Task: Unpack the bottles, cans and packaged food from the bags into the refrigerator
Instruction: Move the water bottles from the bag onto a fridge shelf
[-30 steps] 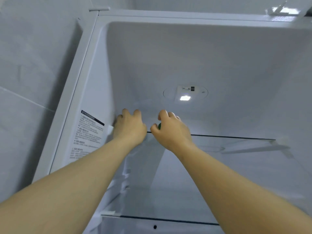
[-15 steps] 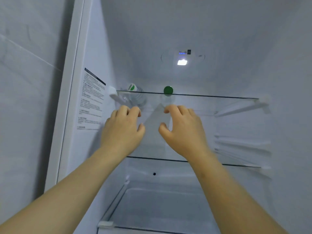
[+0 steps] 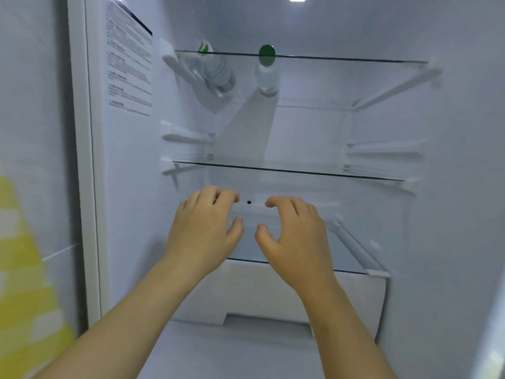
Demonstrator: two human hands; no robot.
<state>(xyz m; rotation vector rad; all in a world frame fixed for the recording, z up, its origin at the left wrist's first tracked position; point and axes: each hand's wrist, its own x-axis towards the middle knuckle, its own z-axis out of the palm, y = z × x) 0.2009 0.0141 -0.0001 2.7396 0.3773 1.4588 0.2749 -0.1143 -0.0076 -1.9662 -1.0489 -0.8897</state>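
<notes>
fingers of the left hand (image 3: 202,231) and right hand (image 3: 293,236) are hanging spread, empty; two clear plastic bottles (image 3: 266,69) are lying on the glass shelf (image 3: 355,60) above them.

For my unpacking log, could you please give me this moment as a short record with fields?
setting: open refrigerator, seen from the front
top glass shelf: two bottles lying down, caps toward the camera
left bottle: white and green cap
right bottle: green cap
middle glass shelf: nothing visible on it
left hand: open, holding nothing
right hand: open, holding nothing
left edge: blurred yellow object, unidentifiable
</notes>
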